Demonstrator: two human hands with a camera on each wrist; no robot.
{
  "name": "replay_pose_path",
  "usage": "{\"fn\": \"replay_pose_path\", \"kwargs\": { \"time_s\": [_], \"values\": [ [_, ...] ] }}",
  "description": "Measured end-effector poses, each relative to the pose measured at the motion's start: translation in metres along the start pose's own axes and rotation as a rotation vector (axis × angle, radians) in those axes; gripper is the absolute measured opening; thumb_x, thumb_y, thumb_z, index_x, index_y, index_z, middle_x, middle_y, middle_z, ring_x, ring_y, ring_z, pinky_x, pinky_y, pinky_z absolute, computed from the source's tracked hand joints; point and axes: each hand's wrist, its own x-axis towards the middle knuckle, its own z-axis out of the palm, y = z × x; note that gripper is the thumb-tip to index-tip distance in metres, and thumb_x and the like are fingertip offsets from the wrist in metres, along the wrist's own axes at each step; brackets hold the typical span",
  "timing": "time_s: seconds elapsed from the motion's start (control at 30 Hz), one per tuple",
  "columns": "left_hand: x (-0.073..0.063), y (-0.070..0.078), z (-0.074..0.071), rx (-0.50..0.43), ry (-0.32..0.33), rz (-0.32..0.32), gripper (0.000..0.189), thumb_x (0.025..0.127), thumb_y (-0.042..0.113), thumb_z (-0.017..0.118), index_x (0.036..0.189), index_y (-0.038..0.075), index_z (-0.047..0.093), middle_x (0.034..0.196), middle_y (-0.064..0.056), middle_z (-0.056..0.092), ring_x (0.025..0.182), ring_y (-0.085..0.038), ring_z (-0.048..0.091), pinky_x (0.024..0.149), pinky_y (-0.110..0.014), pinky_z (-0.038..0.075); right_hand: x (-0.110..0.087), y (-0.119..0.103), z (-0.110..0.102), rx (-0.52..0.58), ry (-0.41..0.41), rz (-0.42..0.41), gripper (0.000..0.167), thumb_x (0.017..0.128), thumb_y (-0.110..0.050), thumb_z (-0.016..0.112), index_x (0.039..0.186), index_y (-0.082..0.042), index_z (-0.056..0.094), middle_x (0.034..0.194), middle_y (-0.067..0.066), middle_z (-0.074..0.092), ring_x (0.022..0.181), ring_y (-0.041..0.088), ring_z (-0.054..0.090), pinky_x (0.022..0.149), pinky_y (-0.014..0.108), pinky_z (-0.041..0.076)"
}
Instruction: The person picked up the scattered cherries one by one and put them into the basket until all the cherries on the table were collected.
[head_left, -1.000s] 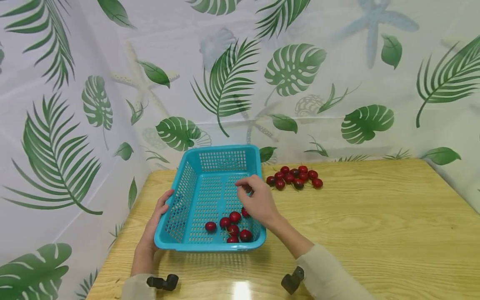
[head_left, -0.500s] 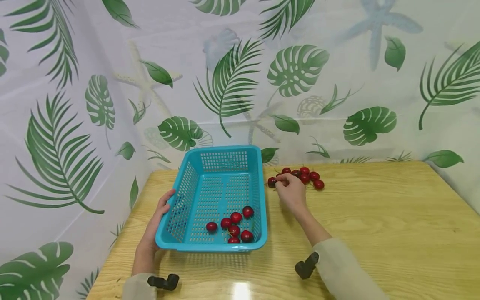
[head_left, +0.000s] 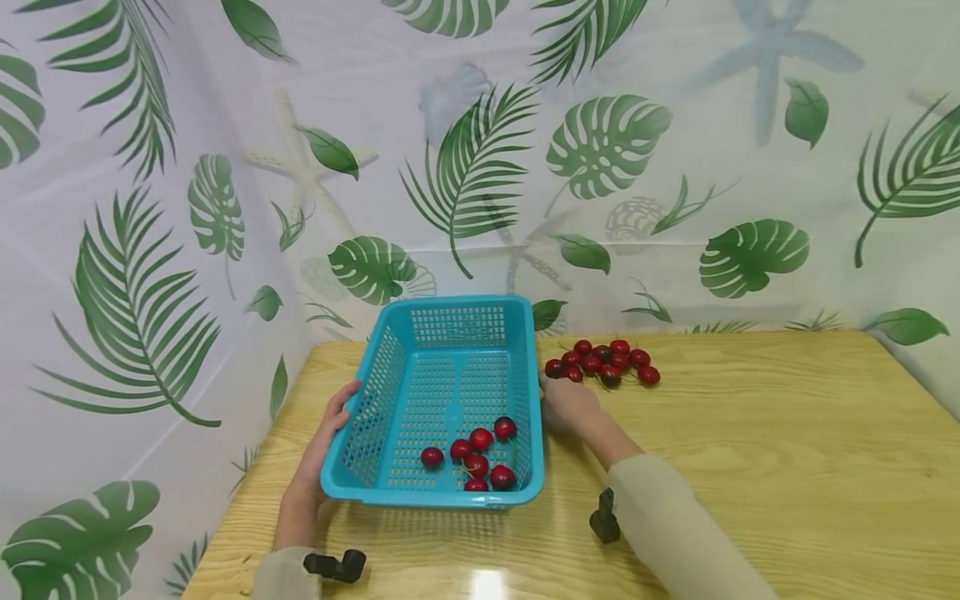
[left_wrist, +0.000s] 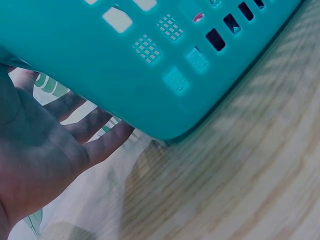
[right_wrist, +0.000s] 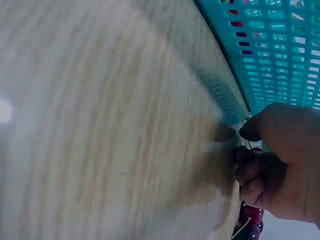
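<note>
A blue plastic basket (head_left: 420,498) with slotted walls stands on the table, several dark red cherries (head_left: 481,439) inside near its front right corner. My left hand (head_left: 324,442) rests against the basket's left wall; the left wrist view shows its fingers (left_wrist: 102,145) fairly straight along the outside. Beside the right wall, low by the table, is my right hand (head_left: 573,408), its fingertips hidden by the basket in the head view. The right wrist view shows several fingers curled and the thumb (right_wrist: 252,129) near the index finger; whether they hold anything is unclear.
A pile of cherries (head_left: 611,377), some with stems, lies on the wooden table (head_left: 750,450) just beyond my right hand. A leaf-printed cloth (head_left: 637,275) hangs behind and at the left. Each wrist carries a black mount (head_left: 335,567).
My right hand went from over the basket to the cherry pile, then drew back left and down beside the basket's right wall. The left hand stays at the basket. The head view shifts slightly.
</note>
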Motion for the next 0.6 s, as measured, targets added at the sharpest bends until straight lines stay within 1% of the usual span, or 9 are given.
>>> {"fn": "replay_pose_path", "kwargs": {
  "time_s": [0.1, 0.17, 0.27, 0.3, 0.37, 0.47, 0.53, 0.57, 0.6],
  "values": [
    [-0.0029, 0.0001, 0.0017, 0.013, -0.007, -0.048, 0.047, 0.106, 0.022, 0.024, 0.153, 0.028, 0.029, 0.161, -0.022, 0.011, 0.142, -0.029, 0.029, 0.106, -0.034, 0.035, 0.0001, 0.002, 0.0, -0.025, -0.024, 0.001, 0.049, 0.098, -0.019, 0.051, 0.144, -0.003, 0.047, 0.125, 0.023, 0.063, 0.113, 0.04, 0.062, 0.091, 0.057, 0.05],
    [-0.0035, 0.0, 0.0025, 0.009, -0.014, -0.063, 0.05, 0.106, 0.022, 0.023, 0.156, 0.021, 0.022, 0.162, -0.02, 0.01, 0.145, -0.041, 0.019, 0.111, -0.042, 0.031, 0.0005, 0.0031, 0.0007, -0.041, -0.03, -0.004, 0.049, 0.098, -0.019, 0.05, 0.145, -0.003, 0.046, 0.126, 0.023, 0.063, 0.113, 0.04, 0.061, 0.092, 0.057, 0.049],
    [-0.0025, -0.0002, 0.0026, 0.007, -0.015, -0.052, 0.051, 0.106, 0.021, 0.023, 0.157, 0.018, 0.021, 0.162, -0.022, 0.009, 0.147, -0.044, 0.015, 0.115, -0.047, 0.025, 0.001, 0.0041, 0.0019, -0.048, -0.037, -0.01, 0.049, 0.099, -0.019, 0.05, 0.145, -0.002, 0.046, 0.128, 0.023, 0.062, 0.115, 0.04, 0.061, 0.093, 0.057, 0.049],
    [-0.0033, -0.0002, 0.0024, 0.017, -0.017, -0.065, 0.051, 0.106, 0.023, 0.023, 0.157, 0.02, 0.02, 0.162, -0.02, 0.008, 0.146, -0.044, 0.015, 0.113, -0.047, 0.027, 0.0011, 0.0042, 0.0022, -0.05, -0.04, -0.011, 0.049, 0.099, -0.02, 0.05, 0.145, -0.002, 0.046, 0.128, 0.023, 0.062, 0.115, 0.04, 0.061, 0.094, 0.057, 0.049],
    [-0.0029, -0.0004, 0.0023, 0.033, -0.022, -0.059, 0.051, 0.106, 0.023, 0.023, 0.157, 0.019, 0.019, 0.162, -0.021, 0.007, 0.146, -0.045, 0.014, 0.113, -0.047, 0.027, 0.0021, 0.0048, 0.0033, -0.069, -0.049, -0.015, 0.047, 0.1, -0.019, 0.05, 0.143, -0.002, 0.048, 0.126, 0.023, 0.063, 0.113, 0.04, 0.062, 0.093, 0.056, 0.05],
    [-0.0018, -0.0018, 0.0028, 0.051, -0.028, -0.055, 0.052, 0.106, 0.022, 0.023, 0.157, 0.014, 0.018, 0.162, -0.021, 0.006, 0.146, -0.046, 0.012, 0.114, -0.05, 0.024, 0.0035, 0.0053, 0.005, -0.114, -0.062, -0.034, 0.04, 0.1, -0.019, 0.051, 0.136, -0.003, 0.054, 0.12, 0.022, 0.065, 0.109, 0.04, 0.064, 0.09, 0.055, 0.052],
    [0.0013, -0.0034, 0.0034, 0.049, -0.022, -0.028, 0.053, 0.105, 0.019, 0.024, 0.156, 0.009, 0.02, 0.16, -0.024, 0.007, 0.147, -0.046, 0.011, 0.118, -0.051, 0.016, 0.0039, 0.0053, 0.0057, -0.142, -0.068, -0.046, 0.034, 0.099, -0.018, 0.053, 0.129, -0.002, 0.058, 0.115, 0.022, 0.067, 0.106, 0.04, 0.065, 0.087, 0.054, 0.053],
    [0.0026, -0.0042, 0.0037, 0.049, -0.019, -0.011, 0.052, 0.104, 0.017, 0.025, 0.156, 0.006, 0.021, 0.159, -0.026, 0.007, 0.147, -0.046, 0.01, 0.119, -0.049, 0.013, 0.0042, 0.0053, 0.006, -0.151, -0.069, -0.05, 0.032, 0.098, -0.018, 0.054, 0.125, -0.002, 0.058, 0.114, 0.021, 0.067, 0.105, 0.04, 0.065, 0.086, 0.054, 0.053],
    [0.0029, -0.0051, 0.0038, 0.049, -0.012, -0.012, 0.052, 0.104, 0.017, 0.026, 0.155, 0.007, 0.023, 0.159, -0.026, 0.008, 0.147, -0.046, 0.011, 0.119, -0.046, 0.015, 0.0042, 0.0054, 0.0062, -0.15, -0.069, -0.051, 0.031, 0.098, -0.017, 0.054, 0.124, -0.002, 0.059, 0.114, 0.021, 0.068, 0.104, 0.04, 0.065, 0.086, 0.054, 0.053]
  ]
}}
